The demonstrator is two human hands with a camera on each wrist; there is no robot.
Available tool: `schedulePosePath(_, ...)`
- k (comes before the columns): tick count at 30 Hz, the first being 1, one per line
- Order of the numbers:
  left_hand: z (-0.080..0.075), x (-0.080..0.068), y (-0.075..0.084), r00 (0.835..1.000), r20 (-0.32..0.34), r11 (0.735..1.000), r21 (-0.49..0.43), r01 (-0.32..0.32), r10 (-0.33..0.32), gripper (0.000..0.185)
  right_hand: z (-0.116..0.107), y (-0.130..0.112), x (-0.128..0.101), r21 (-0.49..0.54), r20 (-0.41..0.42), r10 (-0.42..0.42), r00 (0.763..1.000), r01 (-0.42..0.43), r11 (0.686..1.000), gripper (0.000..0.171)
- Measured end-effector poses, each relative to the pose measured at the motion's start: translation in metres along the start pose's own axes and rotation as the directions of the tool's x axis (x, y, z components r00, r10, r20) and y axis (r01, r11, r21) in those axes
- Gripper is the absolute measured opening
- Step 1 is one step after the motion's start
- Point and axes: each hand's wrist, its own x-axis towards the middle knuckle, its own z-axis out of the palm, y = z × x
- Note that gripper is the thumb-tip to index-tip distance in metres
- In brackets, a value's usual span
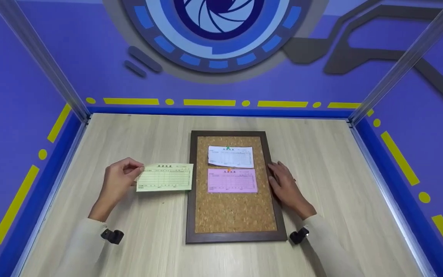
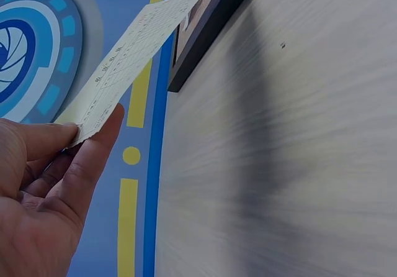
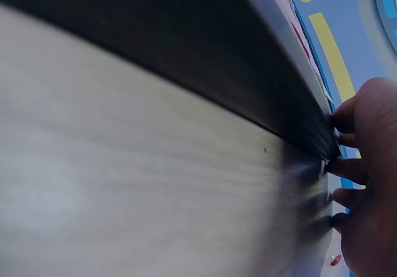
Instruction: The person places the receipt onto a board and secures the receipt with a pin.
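My left hand [image 1: 119,181] pinches the left end of a pale green printed form slip [image 1: 165,177] between thumb and fingers. The slip's right end reaches the left edge of a dark-framed cork board [image 1: 235,215]. In the left wrist view the slip [image 2: 121,66] slants up from the fingertips, above the table. My right hand [image 1: 286,186] rests along the board's right side, fingertips against the frame [image 3: 186,47]. A white slip [image 1: 230,157] hangs on the cork by a green pin [image 1: 228,147]. Under it is a pink slip [image 1: 232,181] with an orange pin [image 1: 229,169].
The board lies on a pale wood-grain table [image 1: 144,231]. Blue walls with yellow marks [image 1: 209,102] enclose the table at the back and both sides. A small reddish object [image 3: 335,260] lies beside the right hand.
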Motion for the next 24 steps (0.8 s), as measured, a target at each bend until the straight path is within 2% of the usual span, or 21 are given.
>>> schedulePosePath(7, 0.008, -0.002, 0.003, 1.000, 0.015, 0.999, -0.049, 0.007, -0.006, 0.008, 0.002, -0.007, 0.000, 0.012, -0.040, -0.031, 0.999, 0.032, 0.999, 0.048)
schedulePosePath(16, 0.018, -0.003, 0.007, 0.999, 0.042, 0.998, -0.070, 0.005, -0.002, 0.008, 0.006, -0.032, 0.004, 0.072, -0.075, -0.147, 0.986, 0.152, 0.986, 0.047)
schedulePosePath(24, 0.029, 0.000, 0.010, 0.998, 0.058, 0.996, -0.093, -0.012, 0.017, 0.007, 0.017, -0.058, 0.006, 0.081, -0.090, -0.239, 0.967, 0.246, 0.966, 0.040)
